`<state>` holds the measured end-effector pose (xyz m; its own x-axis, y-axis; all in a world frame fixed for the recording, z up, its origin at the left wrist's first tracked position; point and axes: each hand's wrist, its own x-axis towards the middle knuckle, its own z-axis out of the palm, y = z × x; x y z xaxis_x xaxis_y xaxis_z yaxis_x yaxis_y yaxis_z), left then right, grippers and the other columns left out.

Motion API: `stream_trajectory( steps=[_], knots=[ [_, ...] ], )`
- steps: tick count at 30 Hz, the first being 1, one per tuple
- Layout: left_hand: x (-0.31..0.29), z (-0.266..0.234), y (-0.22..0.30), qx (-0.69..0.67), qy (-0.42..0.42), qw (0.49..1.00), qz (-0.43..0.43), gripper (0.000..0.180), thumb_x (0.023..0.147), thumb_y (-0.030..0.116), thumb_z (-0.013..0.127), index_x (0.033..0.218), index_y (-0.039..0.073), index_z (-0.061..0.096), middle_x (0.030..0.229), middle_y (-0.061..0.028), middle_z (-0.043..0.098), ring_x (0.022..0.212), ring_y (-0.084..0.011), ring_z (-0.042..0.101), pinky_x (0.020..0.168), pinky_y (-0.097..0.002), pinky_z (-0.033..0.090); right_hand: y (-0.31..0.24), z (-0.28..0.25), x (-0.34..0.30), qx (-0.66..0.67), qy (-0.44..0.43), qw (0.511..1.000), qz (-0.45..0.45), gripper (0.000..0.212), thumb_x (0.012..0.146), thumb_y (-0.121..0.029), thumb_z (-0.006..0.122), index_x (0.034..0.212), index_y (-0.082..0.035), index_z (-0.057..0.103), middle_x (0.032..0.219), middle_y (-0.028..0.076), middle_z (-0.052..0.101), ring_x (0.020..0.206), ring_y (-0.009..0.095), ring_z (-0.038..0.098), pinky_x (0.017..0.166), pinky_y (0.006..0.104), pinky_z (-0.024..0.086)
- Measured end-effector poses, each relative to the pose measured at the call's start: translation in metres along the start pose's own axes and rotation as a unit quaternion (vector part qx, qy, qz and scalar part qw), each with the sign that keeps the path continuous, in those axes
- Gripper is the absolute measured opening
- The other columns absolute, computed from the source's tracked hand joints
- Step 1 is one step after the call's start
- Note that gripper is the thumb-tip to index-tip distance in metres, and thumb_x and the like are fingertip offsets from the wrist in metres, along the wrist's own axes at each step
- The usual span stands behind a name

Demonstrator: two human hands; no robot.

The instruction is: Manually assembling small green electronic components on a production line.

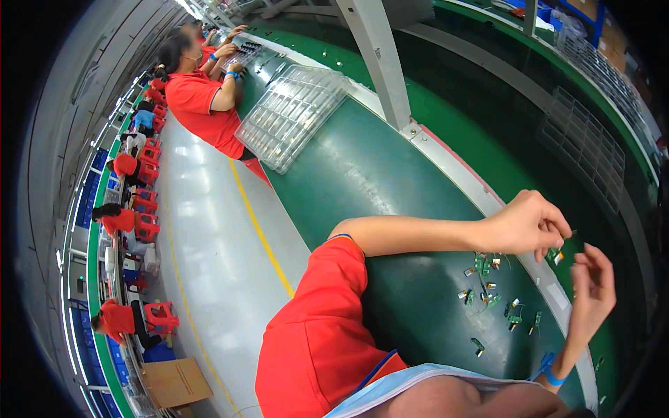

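Observation:
My left hand (531, 224) reaches across over the far edge of the green bench, fingers pinched together. At its fingertips is a small green circuit board (555, 256) with a silvery, yellow-edged part on it. My right hand (592, 284) is raised just beside that board, its fingers loosely bent and apart, with nothing visible in them. A blue band (552, 369) circles my right wrist. Below my hands, several similar small boards with thin wires and metal parts lie scattered on the green bench top (411, 292), among them a lone board (477, 346) closer to me.
Stacked clear compartment trays (293, 115) sit farther left along the bench. A white metal post (376, 63) rises at the bench's far edge, beside a green conveyor belt (446, 115). A co-worker in red (202, 97) works beyond the trays. A cardboard box (176, 383) stands on the floor.

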<state>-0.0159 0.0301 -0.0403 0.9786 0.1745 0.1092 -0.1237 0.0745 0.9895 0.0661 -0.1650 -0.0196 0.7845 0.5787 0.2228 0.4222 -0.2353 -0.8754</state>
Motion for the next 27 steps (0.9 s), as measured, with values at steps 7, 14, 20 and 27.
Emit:
stream_trajectory(
  steps=[7,14,20,27],
  knots=[
    [0.014,0.005,-0.004,-0.058,-0.014,0.998,-0.037,0.014,0.083,0.003,0.065,0.093,-0.007,0.067,0.080,-0.0113,0.068,0.066,-0.0129,0.066,0.063,-0.0244,0.053,-0.011,0.013,-0.004,-0.260,0.033,0.925,-0.274,0.035,0.073,0.004,0.073,0.106,-0.001,0.064,0.097,0.013,0.064,0.086,0.029,0.062,0.076,0.0339,0.049],
    [0.008,-0.016,0.002,0.009,0.048,0.997,-0.054,0.019,0.086,0.003,0.064,0.104,-0.005,0.066,0.091,-0.0105,0.067,0.076,-0.0148,0.064,0.065,-0.0281,0.056,0.008,0.037,0.014,-0.152,0.075,0.939,-0.298,0.029,0.071,0.004,0.074,0.098,-0.001,0.064,0.090,0.010,0.066,0.078,0.027,0.063,0.066,0.0336,0.050],
    [0.014,0.005,0.007,-0.007,0.018,0.998,-0.057,0.018,0.087,0.005,0.063,0.102,-0.005,0.066,0.093,-0.0115,0.068,0.078,-0.0155,0.065,0.065,-0.0271,0.055,0.006,0.023,0.007,-0.204,0.097,0.917,-0.329,0.030,0.068,0.000,0.075,0.096,-0.003,0.064,0.094,0.009,0.065,0.080,0.027,0.062,0.068,0.0358,0.051],
    [0.009,-0.005,0.005,0.094,0.087,0.992,0.006,0.018,0.087,0.000,0.061,0.103,-0.008,0.063,0.091,-0.0110,0.065,0.077,-0.0142,0.062,0.058,-0.0234,0.053,0.012,0.045,0.011,-0.033,0.088,0.960,-0.262,0.024,0.078,-0.009,0.071,0.098,0.001,0.062,0.093,0.014,0.063,0.084,0.028,0.061,0.073,0.0374,0.051]
  ],
)
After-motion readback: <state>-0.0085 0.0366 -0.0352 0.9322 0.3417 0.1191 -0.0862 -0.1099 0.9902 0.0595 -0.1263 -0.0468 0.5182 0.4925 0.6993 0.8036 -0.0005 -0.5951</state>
